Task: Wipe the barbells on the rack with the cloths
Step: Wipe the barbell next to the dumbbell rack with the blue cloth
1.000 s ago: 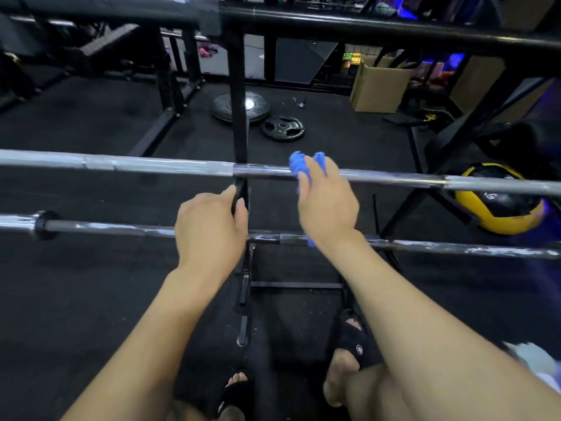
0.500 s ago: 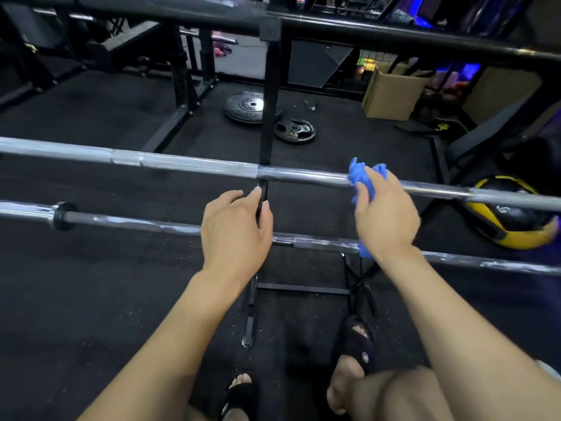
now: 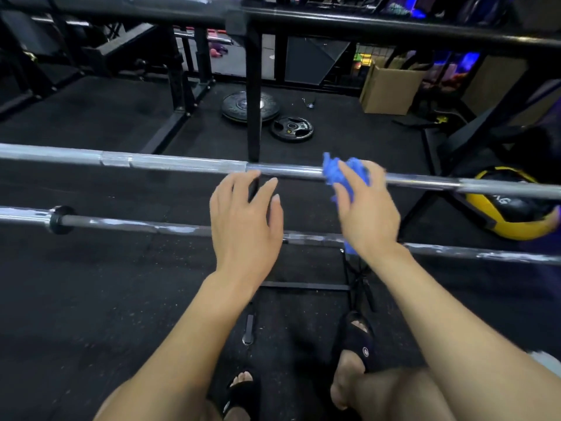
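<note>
Down at the bottom, two feet in black sandals [image 3: 358, 344] stand on the dark floor [image 3: 91, 299], on the near side of the lower bar [image 3: 136, 225]. That lower bar runs left to right with a black collar [image 3: 60, 219] toward its left end, and both forearms cross above it. The left hand [image 3: 244, 226] hangs over the lower bar, fingers spread and relaxed, grasping nothing, its fingertips just short of the upper bar [image 3: 182, 165]. The right hand [image 3: 365, 212] is bunched around a blue cloth [image 3: 337, 174], which sits crumpled against the upper bar, right of the black post [image 3: 253, 95] that rises behind it. A tail of the cloth shows below the wrist, down at the lower bar. Beyond the upper bar, two weight plates [image 3: 291, 129] lie flat on the floor by the post, their lettering too blurred to read. Farther right, a yellow and black ball [image 3: 513, 214] carries pale writing I cannot make out, and a cardboard box [image 3: 388, 89] stands at the back.
</note>
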